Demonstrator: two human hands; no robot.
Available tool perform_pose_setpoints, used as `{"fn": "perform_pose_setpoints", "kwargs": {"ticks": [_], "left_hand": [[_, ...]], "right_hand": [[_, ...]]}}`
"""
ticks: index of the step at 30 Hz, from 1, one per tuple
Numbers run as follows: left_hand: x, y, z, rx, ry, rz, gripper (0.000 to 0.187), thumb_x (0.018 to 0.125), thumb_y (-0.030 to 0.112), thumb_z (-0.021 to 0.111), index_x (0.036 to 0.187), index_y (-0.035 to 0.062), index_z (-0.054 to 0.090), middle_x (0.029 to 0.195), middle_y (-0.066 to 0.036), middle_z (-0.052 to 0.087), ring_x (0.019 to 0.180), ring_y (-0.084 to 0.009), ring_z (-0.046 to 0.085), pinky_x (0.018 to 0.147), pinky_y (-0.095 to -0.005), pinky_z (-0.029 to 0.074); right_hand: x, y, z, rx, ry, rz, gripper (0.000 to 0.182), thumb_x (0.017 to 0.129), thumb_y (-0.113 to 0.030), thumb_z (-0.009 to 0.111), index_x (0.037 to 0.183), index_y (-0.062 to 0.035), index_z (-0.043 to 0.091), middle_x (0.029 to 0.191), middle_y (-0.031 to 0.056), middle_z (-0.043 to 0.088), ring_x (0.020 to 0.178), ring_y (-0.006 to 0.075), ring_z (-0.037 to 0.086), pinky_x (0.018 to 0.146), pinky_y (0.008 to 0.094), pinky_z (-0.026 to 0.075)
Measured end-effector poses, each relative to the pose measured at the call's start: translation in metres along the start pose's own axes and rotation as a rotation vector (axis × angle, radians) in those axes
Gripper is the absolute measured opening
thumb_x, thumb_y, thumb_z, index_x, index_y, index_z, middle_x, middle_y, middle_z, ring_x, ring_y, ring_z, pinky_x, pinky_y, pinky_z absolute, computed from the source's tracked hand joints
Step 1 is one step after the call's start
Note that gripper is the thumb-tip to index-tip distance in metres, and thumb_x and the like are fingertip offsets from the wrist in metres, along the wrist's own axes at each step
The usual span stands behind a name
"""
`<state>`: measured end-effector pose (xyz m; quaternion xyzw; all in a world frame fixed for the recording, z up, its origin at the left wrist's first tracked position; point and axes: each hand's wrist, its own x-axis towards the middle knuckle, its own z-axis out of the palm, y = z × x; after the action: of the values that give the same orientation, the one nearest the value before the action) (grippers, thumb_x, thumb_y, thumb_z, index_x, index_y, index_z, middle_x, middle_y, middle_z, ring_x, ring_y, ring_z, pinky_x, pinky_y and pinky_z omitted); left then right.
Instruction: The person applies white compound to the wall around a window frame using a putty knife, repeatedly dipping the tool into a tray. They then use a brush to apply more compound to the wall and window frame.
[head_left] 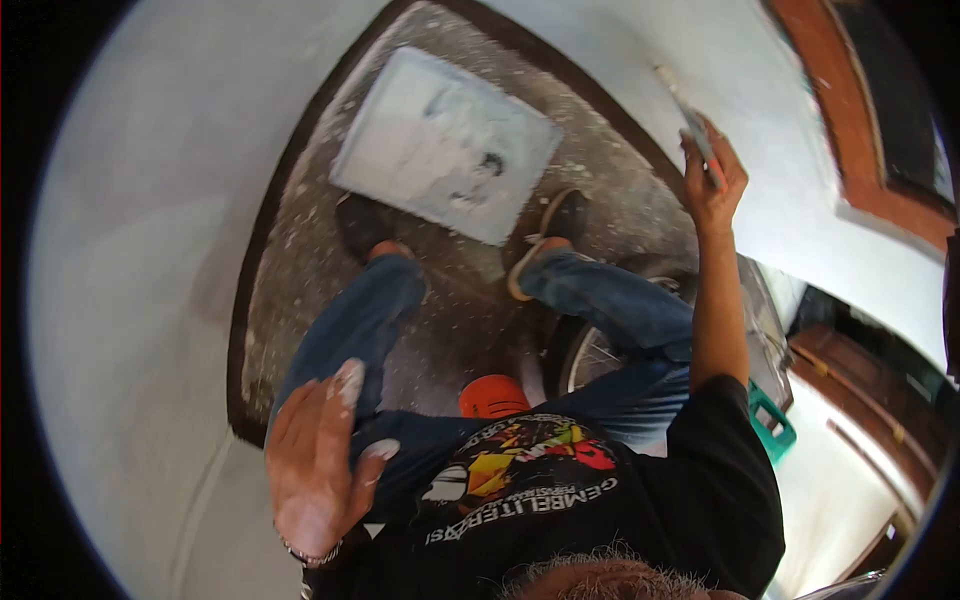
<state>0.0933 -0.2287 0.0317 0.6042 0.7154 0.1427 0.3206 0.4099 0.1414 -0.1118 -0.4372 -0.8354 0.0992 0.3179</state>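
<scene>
My right hand (pixel 715 180) is closed around a paintbrush (pixel 690 118) with a red-orange handle end, seen nearly edge-on. Its pale tip is right by the white wall (pixel 610 45). Lower on the left, my left hand (pixel 318 450) hangs in front of my left thigh, thumb apart from the stretched fingers, holding nothing. White smears cover its thumb and a fingertip. Between the walls, a flat whitish panel (pixel 430 140) with grey smears and a dark patch lies on the floor in front of my shoes.
White spots dot the dark floor (pixel 440 320). An orange-red bucket (pixel 495 396) is between my legs. Near my right leg stands a spoked wheel (pixel 590 355), and a green plastic crate (pixel 770 425) is behind it. A brown wooden frame (pixel 850 120) borders the right wall.
</scene>
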Motion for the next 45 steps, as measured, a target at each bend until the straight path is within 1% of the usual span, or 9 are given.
{"fn": "perform_pose_setpoints", "kwargs": {"ticks": [6, 8, 11, 14, 17, 26, 32, 37, 45], "left_hand": [[0.000, -0.007, 0.003, -0.020, 0.031, 0.012, 0.068, 0.079, 0.021, 0.076, 0.137, -0.0028, 0.048, 0.129, -0.022, 0.062, 0.109, -0.0441, 0.061, 0.099, -0.0529, 0.046], [-0.001, -0.009, 0.003, -0.015, 0.027, -0.003, 0.070, 0.079, 0.023, 0.077, 0.137, -0.0029, 0.048, 0.128, -0.022, 0.063, 0.108, -0.0444, 0.062, 0.099, -0.0531, 0.046], [0.001, -0.008, 0.001, 0.005, 0.085, -0.005, 0.081, 0.063, 0.013, 0.084, 0.136, -0.0016, 0.052, 0.117, -0.020, 0.065, 0.107, -0.0349, 0.065, 0.097, -0.0483, 0.049], [0.001, -0.011, -0.001, 0.003, 0.085, -0.022, 0.080, 0.063, 0.014, 0.084, 0.135, -0.0019, 0.053, 0.117, -0.020, 0.065, 0.107, -0.0349, 0.065, 0.098, -0.0478, 0.049], [-0.003, -0.013, -0.002, -0.003, 0.079, -0.013, 0.079, 0.064, 0.015, 0.084, 0.134, -0.0023, 0.053, 0.117, -0.020, 0.065, 0.106, -0.0352, 0.065, 0.097, -0.0475, 0.049], [-0.004, -0.011, -0.003, -0.018, 0.088, -0.025, 0.076, 0.068, 0.016, 0.084, 0.135, -0.0013, 0.053, 0.116, -0.020, 0.065, 0.104, -0.0360, 0.065, 0.097, -0.0472, 0.049], [-0.001, -0.007, -0.005, 0.004, 0.067, -0.019, 0.076, 0.069, 0.017, 0.083, 0.136, -0.0027, 0.051, 0.117, -0.021, 0.065, 0.104, -0.0379, 0.064, 0.097, -0.0484, 0.049], [-0.013, -0.011, 0.001, -0.002, 0.040, -0.006, 0.074, 0.075, 0.011, 0.075, 0.141, -0.0033, 0.044, 0.133, -0.024, 0.059, 0.116, -0.0455, 0.059, 0.103, -0.0526, 0.044], [-0.012, -0.008, 0.002, 0.002, 0.055, 0.019, 0.073, 0.079, 0.018, 0.076, 0.140, -0.0062, 0.045, 0.125, -0.027, 0.062, 0.107, -0.0461, 0.061, 0.098, -0.0535, 0.046]], "right_hand": [[-0.059, -0.071, 0.181, 0.276, -0.669, -0.382, 0.046, 0.080, -0.015, 0.070, 0.126, -0.0162, 0.066, 0.108, 0.0063, 0.071, 0.096, 0.0289, 0.069, 0.080, 0.0378, 0.057], [-0.058, -0.097, 0.225, 0.153, -0.716, -0.510, 0.039, 0.084, -0.021, 0.068, 0.123, -0.0180, 0.064, 0.093, 0.0052, 0.065, 0.084, 0.0274, 0.067, 0.069, 0.0391, 0.056], [-0.067, -0.096, 0.270, -0.007, -0.738, -0.606, 0.037, 0.085, -0.023, 0.067, 0.121, -0.0188, 0.064, 0.089, 0.0038, 0.063, 0.083, 0.0264, 0.067, 0.069, 0.0378, 0.055], [-0.072, -0.086, 0.256, -0.051, -0.850, -0.633, 0.039, 0.083, -0.022, 0.069, 0.122, -0.0193, 0.064, 0.092, 0.0026, 0.065, 0.084, 0.0254, 0.068, 0.069, 0.0383, 0.055], [-0.082, -0.074, 0.237, 0.206, -0.682, -0.444, 0.034, 0.084, -0.020, 0.071, 0.118, -0.0198, 0.066, 0.094, 0.0028, 0.069, 0.082, 0.0222, 0.069, 0.068, 0.0369, 0.055], [-0.102, -0.075, 0.300, 1.327, -0.222, 1.361, 0.017, 0.097, -0.023, 0.065, 0.103, -0.0068, 0.063, 0.082, 0.0053, 0.068, 0.070, 0.0169, 0.066, 0.056, 0.0286, 0.049], [-0.154, -0.035, 0.310, 1.668, -0.126, 1.448, 0.014, 0.098, -0.021, 0.061, 0.101, -0.0083, 0.058, 0.076, 0.0048, 0.063, 0.064, 0.0180, 0.062, 0.055, 0.0302, 0.048], [-0.148, -0.054, 0.239, 1.620, 0.044, 1.449, 0.014, 0.102, -0.022, 0.053, 0.098, -0.0093, 0.057, 0.074, 0.0060, 0.062, 0.061, 0.0178, 0.060, 0.054, 0.0306, 0.048], [-0.060, 0.051, 0.085, 1.455, 0.810, 1.138, 0.017, 0.098, -0.019, 0.047, 0.085, -0.0093, 0.053, 0.069, 0.0052, 0.059, 0.056, 0.0169, 0.055, 0.053, 0.0295, 0.046]]}}
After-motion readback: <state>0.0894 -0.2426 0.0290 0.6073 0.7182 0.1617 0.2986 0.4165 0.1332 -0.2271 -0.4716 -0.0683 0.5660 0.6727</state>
